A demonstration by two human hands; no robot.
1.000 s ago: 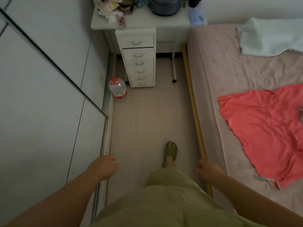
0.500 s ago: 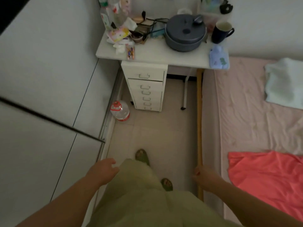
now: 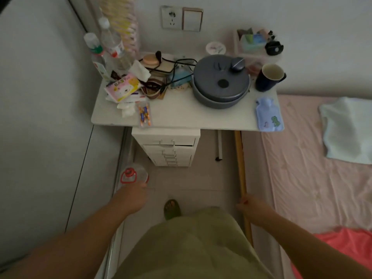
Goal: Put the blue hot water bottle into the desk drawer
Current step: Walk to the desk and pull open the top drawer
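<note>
The blue hot water bottle (image 3: 269,114) lies on the right front corner of the desk (image 3: 181,115), above the closed drawers (image 3: 169,150). The left hand (image 3: 131,198) and the right hand (image 3: 252,204) hang empty, fingers loosely curled, well apart from the bottle.

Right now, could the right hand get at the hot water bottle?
Probably not yet: the right hand hangs well short of the bottle on the desk corner, though nothing blocks the way.

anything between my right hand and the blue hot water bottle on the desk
Nothing visible blocks it. The right hand hangs low beside the bed's wooden rail, and the blue hot water bottle lies at the desk's front right corner, with the dark mug and grey pot behind it.
</note>
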